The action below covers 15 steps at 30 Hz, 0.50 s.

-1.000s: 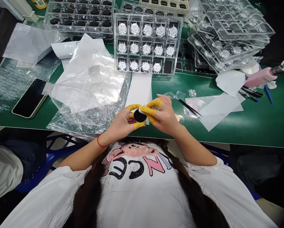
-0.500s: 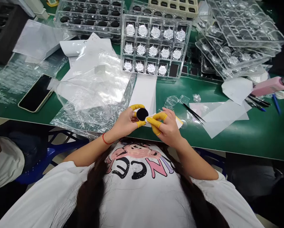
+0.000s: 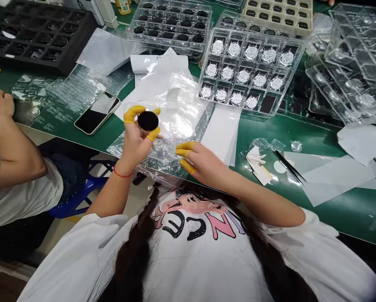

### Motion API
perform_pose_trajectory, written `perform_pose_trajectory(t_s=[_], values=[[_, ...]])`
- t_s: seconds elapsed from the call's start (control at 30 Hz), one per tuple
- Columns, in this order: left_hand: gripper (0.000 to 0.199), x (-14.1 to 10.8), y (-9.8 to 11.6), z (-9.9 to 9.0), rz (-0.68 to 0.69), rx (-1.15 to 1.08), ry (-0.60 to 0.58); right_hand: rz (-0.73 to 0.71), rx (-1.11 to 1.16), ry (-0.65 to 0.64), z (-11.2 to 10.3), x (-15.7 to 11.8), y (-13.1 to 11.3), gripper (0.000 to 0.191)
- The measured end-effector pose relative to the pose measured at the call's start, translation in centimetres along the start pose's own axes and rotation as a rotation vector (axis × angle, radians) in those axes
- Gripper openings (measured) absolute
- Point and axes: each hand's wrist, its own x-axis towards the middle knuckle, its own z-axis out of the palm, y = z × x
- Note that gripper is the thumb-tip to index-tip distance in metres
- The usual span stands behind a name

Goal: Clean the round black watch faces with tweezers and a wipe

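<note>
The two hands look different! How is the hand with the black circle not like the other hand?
The left hand is held up, pinching a black round disc, while the right hand holds nothing. The left hand's fingers point up; the right hand's fingers point sideways. The left wrist wears a red string; the right wrist shows none. Both hands wear yellow finger cots.

Round black disc [image 3: 148, 121], matte face showing, pinched at rim in left hand [image 3: 137, 140]
</note>
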Motion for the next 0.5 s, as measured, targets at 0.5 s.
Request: perform_pose_trajectory(t_s=[0.5], values=[[0.064, 5.6, 3.1, 2.4, 0.16, -0.076, -0.159, 0.738, -0.291, -0.26, 5.4, 10.9, 4.3, 0.035]])
